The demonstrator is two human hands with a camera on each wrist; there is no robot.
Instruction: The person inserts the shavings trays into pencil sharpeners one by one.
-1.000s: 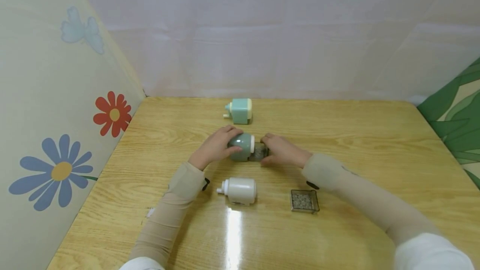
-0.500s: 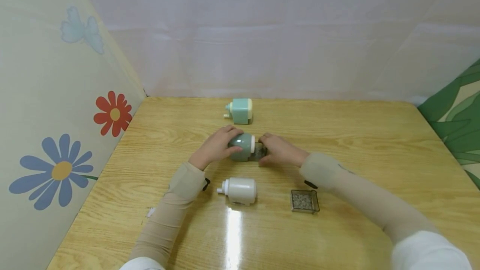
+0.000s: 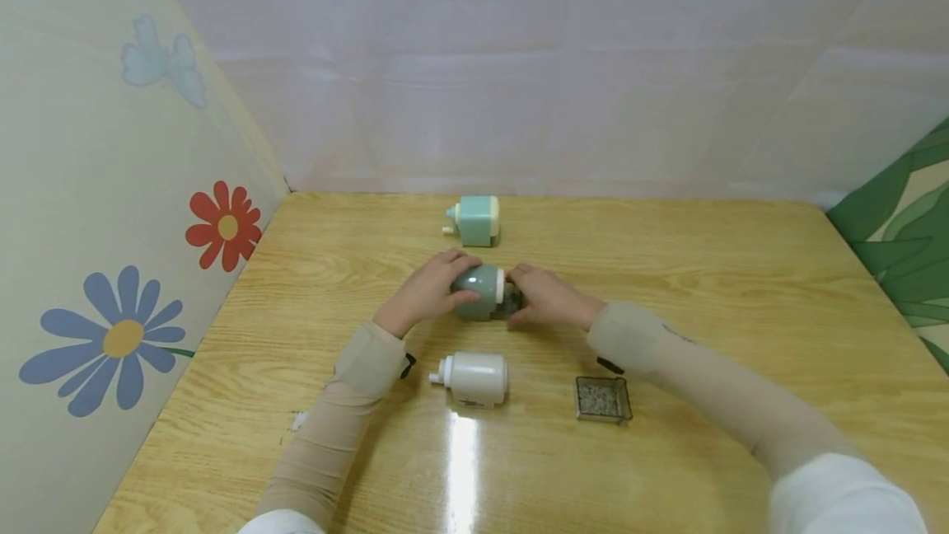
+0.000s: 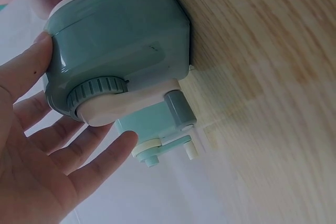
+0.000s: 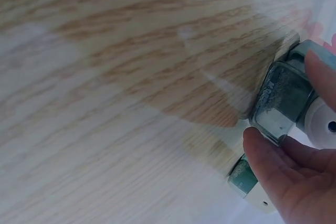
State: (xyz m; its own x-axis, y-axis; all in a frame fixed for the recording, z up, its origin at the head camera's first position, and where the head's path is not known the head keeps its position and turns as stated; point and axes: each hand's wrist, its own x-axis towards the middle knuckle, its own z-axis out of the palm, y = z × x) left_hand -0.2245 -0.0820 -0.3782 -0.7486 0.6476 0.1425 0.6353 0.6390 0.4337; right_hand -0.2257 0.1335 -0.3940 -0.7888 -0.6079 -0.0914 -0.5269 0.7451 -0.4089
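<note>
My left hand [image 3: 423, 297] grips a dark green crank pencil sharpener [image 3: 474, 290] lying on the table, its thumb and fingers on opposite sides of the body. In the left wrist view the sharpener's pale crank arm [image 4: 131, 102] with a grey knob faces me. At the other end, my right hand [image 3: 552, 298] pinches a see-through shavings drawer [image 5: 283, 98] between thumb and fingers. The drawer sits partly inside the sharpener, and shavings show through its wall. Part of it is hidden by the right fingers in the head view.
A mint-green sharpener [image 3: 476, 221] stands behind the hands. Nearer me is a cream-white sharpener [image 3: 478, 377]. To its right lies a separate clear drawer [image 3: 602, 399] holding grey shavings. A painted wall [image 3: 89, 213] borders the table's left side.
My right hand has moved slightly left, sliding the drawer further into the green sharpener. The left hand and the other things have stayed in place.
</note>
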